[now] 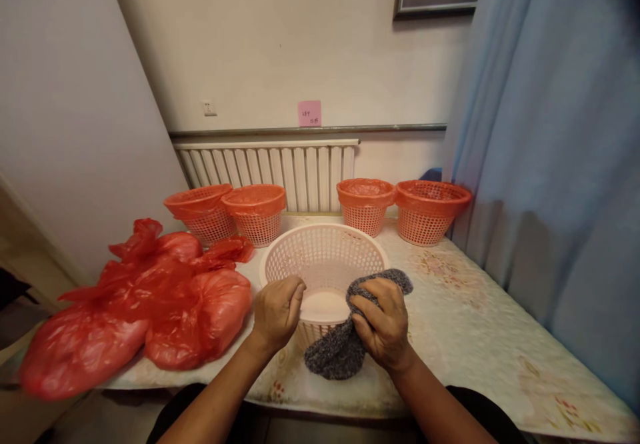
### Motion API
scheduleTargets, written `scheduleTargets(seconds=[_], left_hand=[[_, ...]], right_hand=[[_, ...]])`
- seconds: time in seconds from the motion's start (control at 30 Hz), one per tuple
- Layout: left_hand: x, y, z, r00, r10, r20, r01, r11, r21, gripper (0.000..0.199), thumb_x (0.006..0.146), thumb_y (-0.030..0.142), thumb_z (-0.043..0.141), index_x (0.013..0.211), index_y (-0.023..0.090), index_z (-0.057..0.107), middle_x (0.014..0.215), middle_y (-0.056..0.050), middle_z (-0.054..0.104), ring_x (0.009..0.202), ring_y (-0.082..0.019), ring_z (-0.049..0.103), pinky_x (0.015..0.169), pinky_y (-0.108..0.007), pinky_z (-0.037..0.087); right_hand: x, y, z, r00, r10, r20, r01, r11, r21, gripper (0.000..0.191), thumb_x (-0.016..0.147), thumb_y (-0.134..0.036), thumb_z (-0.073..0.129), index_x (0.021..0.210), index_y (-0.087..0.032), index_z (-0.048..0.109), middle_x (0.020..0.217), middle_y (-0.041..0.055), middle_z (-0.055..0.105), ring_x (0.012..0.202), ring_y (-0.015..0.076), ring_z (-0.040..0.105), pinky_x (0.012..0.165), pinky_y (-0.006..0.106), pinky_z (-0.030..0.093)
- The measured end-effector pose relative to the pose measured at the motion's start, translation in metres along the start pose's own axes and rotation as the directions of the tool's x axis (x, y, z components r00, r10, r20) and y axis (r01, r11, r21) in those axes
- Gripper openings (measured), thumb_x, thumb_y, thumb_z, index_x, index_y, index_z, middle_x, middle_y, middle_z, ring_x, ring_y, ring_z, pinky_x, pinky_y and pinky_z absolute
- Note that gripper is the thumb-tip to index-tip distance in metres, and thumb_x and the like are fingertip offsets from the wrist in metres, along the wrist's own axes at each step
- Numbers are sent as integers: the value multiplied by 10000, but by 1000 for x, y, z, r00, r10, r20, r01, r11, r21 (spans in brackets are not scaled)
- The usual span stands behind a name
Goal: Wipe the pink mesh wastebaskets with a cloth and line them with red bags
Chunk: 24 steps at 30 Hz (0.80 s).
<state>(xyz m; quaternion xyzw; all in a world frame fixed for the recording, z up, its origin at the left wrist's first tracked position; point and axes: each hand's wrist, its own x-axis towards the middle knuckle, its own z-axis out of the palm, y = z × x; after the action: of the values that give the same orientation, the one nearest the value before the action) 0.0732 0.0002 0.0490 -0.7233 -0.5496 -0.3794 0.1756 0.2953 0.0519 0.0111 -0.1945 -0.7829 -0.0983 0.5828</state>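
Observation:
A large pale pink plastic basket [320, 257] with latticed walls stands upright on the table in front of me, and its visible floor is bare. My right hand [383, 324] is closed around a dark grey, speckled knitted cloth [337, 353] at the basket's right front rim. One end of the cloth hangs down outside the basket's front; the other sticks out beyond my knuckles. At the left front rim, my left hand [279, 312] is curled into a fist. Its fingers hide whether it grips the rim or a small thing.
Several knotted red plastic bags [195, 317], stuffed full, lie to the left. Behind stand small baskets lined with red bags, two at left [255, 214] and two at right [433, 211]. A blue curtain [560, 164] borders the flower-patterned tablecloth [480, 337].

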Motion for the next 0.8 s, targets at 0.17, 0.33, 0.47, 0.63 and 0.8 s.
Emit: scheduleTargets(seconds=[0.17,0.33,0.47,0.63,0.8], left_hand=[[1,1,-1,1000,-6,8,6,1000,8,334,950,273,326,762,184,588,679,-44,652,645,-182,616,614,-282,434],[2,0,-1,1000,-17,19,16,1000,14,337,949,279,321,759,188,584,682,-43,654,643,-181,612,611,-281,433],[2,-1,0,999,-21,43,20,1000,11,343,951,282,318,758,183,584,684,-48,652,645,-183,611,613,-282,432],[3,0,0,999,-9,47,8,1000,10,336,953,268,319,769,179,585,682,-40,643,635,-178,601,602,-278,417],[3,4,0,999,6,43,-8,999,45,335,949,264,322,755,190,585,678,-36,642,637,-177,592,609,-279,411]], right_hand=[[-1,0,0,1000,6,7,-6,1000,-6,203,862,-266,537,1024,-198,639,1073,97,567,1020,266,516,897,498,418],[-1,2,0,1000,1,7,-1,1000,-7,206,865,-250,522,1030,-214,640,1079,87,569,1021,255,517,896,487,423],[-1,13,0,999,28,-16,-27,999,23,188,850,-188,519,987,-210,646,1060,79,577,1010,242,517,883,469,428],[1,34,0,990,129,-48,-125,989,81,197,864,-150,474,916,-213,654,1021,60,592,1025,228,519,926,483,416],[6,41,-1,985,163,-56,-158,984,86,205,870,-122,462,845,-209,646,978,47,601,1014,215,518,929,464,417]])
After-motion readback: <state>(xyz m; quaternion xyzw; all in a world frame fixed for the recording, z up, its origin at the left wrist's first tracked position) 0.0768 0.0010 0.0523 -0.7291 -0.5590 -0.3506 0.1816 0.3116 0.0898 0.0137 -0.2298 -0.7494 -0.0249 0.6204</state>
